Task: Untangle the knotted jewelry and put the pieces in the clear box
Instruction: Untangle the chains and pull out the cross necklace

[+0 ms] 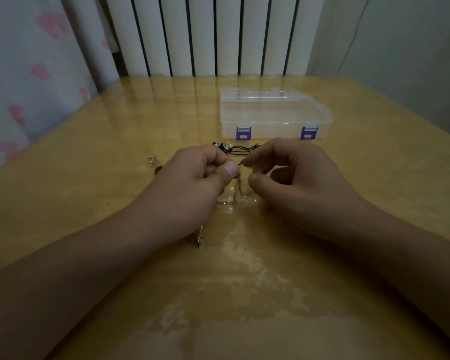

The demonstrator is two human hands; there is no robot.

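Both hands pinch the black cord [240, 149], left hand [192, 183] and right hand [294, 175]; knot unsolved; clear box [273, 114] beyond them latched, seemingly empty.

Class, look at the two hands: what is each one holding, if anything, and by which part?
Both the left hand and right hand pinch the knotted black cord at its near end; each grip is at the fingertips.

The clear box [275, 118] lies on the table [89, 193] behind the knotted jewelry [234, 149].
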